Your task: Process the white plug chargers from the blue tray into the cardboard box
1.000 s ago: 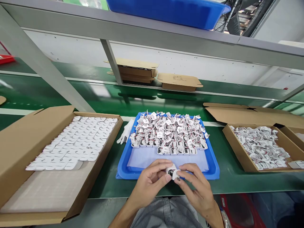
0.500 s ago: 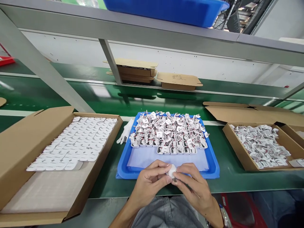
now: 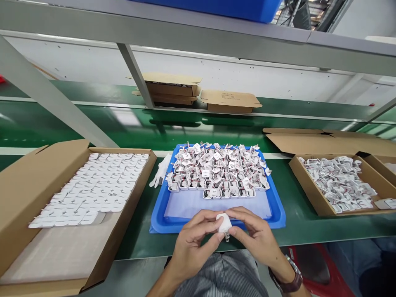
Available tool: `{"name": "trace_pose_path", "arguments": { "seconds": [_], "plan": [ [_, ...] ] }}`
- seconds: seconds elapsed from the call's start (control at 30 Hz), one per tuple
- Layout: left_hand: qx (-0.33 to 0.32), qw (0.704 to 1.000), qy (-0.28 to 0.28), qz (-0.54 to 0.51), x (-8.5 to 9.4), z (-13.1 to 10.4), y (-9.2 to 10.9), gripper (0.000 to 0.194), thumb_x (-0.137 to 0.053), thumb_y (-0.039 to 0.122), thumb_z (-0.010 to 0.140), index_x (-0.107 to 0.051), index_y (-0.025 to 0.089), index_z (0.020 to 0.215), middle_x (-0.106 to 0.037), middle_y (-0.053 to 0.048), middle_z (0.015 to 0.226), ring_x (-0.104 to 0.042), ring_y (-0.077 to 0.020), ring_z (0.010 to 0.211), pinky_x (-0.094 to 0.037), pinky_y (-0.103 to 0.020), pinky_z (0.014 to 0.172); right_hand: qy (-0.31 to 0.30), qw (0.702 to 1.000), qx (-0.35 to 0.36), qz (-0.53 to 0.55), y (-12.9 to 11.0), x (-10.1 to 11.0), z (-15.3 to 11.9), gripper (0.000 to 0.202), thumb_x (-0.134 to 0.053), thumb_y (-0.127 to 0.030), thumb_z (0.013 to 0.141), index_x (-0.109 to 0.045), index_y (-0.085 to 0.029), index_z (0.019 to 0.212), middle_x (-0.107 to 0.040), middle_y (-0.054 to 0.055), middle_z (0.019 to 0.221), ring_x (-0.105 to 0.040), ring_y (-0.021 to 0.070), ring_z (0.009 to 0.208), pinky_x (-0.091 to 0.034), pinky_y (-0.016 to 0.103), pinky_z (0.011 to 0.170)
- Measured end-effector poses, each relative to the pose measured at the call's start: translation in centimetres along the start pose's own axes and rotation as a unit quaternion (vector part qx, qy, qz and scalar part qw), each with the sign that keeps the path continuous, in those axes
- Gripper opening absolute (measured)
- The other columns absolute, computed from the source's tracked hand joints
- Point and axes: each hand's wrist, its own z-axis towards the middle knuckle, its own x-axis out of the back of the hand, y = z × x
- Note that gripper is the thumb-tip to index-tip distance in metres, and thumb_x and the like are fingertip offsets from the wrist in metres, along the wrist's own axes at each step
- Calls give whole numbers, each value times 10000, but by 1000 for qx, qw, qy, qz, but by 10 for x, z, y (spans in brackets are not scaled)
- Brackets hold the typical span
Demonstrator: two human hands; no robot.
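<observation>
Between my two hands is a small white plug adapter, its metal prongs pointing down toward me. My left hand pinches it from the left with thumb and fingers. From the right, the fingertips and thumb of my right hand close on the same adapter. Just beyond, a blue tray lined with pale paper bears many open white housings with loose prong caps and red and dark wires. My hands are over the tray's near rim.
On the left, an open cardboard box holds rows of closed white adapters. Another open box on the right contains loose white parts. A white glove lies beside the tray. Cardboard boxes sit on the back shelf beneath a metal frame.
The adapter has turned in my fingers, so its white side and prongs now show more clearly. My right hand's fingers have shifted around it. The view has tilted slightly.
</observation>
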Motion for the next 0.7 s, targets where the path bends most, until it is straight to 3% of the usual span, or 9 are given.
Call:
{"name": "trace_pose_path", "arguments": {
  "seconds": [0.13,0.43,0.7],
  "plan": [
    [-9,1000,24,1,-3,-4,-3,394,-713,83,927,-797,338,1215,-719,-82,1179,-745,-211,1082,-622,-276,905,10,1000,18,-22,0,-3,-1,369,-681,-228,1000,-688,-381,1336,-722,47,1260,-688,210,1196,-561,364,1036],
    [15,997,63,-38,-8,-1,-7,329,-722,93,926,-803,307,1162,-704,-63,1082,-739,-168,925,-618,-250,797,-9,999,-43,17,6,-1,2,423,-695,-306,996,-648,-405,1405,-689,33,1239,-678,190,1181,-564,346,1048],
    [7,997,69,-26,-10,1,-13,307,-723,105,928,-812,301,1147,-719,-65,1073,-753,-181,963,-627,-239,800,33,995,-76,50,7,-5,5,337,-746,-352,954,-720,-307,1287,-707,42,1126,-699,192,1113,-574,334,1011]
  ]
}}
